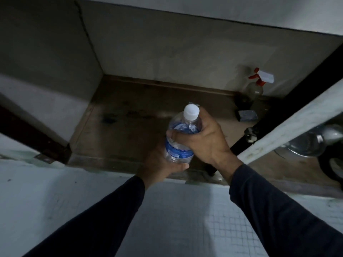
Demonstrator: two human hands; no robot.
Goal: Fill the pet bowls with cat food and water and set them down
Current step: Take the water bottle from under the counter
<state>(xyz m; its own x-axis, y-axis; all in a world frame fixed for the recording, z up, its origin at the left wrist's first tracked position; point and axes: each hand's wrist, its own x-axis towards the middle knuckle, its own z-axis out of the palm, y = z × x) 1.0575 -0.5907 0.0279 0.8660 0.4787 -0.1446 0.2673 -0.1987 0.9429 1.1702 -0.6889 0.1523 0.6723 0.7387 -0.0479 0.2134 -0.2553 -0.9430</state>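
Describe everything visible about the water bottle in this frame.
The water bottle is clear, thin-looking plastic with a blue printed label around its middle and a white ribbed cap, still on. It is tilted, cap pointing up and away from the person, held in front of an open cabinet. The left hand holds it from below near the base; the right hand grips its upper body just under the cap. How much is inside cannot be told.
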